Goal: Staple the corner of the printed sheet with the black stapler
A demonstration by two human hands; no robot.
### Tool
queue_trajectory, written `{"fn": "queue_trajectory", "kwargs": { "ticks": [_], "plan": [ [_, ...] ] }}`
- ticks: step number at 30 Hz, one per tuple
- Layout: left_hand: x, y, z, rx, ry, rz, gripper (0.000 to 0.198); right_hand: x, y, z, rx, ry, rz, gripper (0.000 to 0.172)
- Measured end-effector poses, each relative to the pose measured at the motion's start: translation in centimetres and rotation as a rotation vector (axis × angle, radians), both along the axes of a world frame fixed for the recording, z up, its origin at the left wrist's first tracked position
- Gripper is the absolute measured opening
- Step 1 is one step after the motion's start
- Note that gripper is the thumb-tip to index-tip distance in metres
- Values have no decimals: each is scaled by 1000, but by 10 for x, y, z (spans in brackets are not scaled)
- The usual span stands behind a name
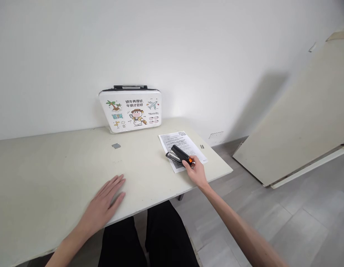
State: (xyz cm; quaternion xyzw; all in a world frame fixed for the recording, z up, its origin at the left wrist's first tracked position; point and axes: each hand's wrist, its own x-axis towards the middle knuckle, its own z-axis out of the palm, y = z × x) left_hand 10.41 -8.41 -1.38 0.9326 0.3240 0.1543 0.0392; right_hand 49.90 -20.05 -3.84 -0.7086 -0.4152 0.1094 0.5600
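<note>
My right hand (196, 171) reaches out to the right side of the table and grips the rear, orange-tipped end of a black stapler (178, 154). The stapler rests on a printed sheet of paper (182, 144) lying near the table's right edge. My left hand (105, 202) lies flat on the table (57, 174) near its front edge, fingers stretched out, holding nothing. A small strip of staples (116, 146) lies on the table well beyond the left hand. Another small strip of staples (202, 147) sits just right of the paper.
A small white case (130, 110) with cartoon travel pictures and a black handle leans against the wall at the back of the table. A large pale board (302, 115) leans on the wall at right, over grey floor tiles. My dark-clad legs show under the table's front edge.
</note>
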Motion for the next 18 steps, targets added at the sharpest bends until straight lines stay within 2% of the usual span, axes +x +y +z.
{"fn": "queue_trajectory", "kwargs": {
  "ticks": [5, 11, 18],
  "plan": [
    [0, -3, 1, 16, -11, 15, 59, -1, 1, 2, -1, -12, 13, 53],
    [1, -2, -2, 16, -19, 14, 59, -10, 3, 7, -4, -38, 55, 44],
    [1, -6, -3, -7, -42, 34, 59, -58, 10, 14, -28, -67, 196, 37]
  ]
}}
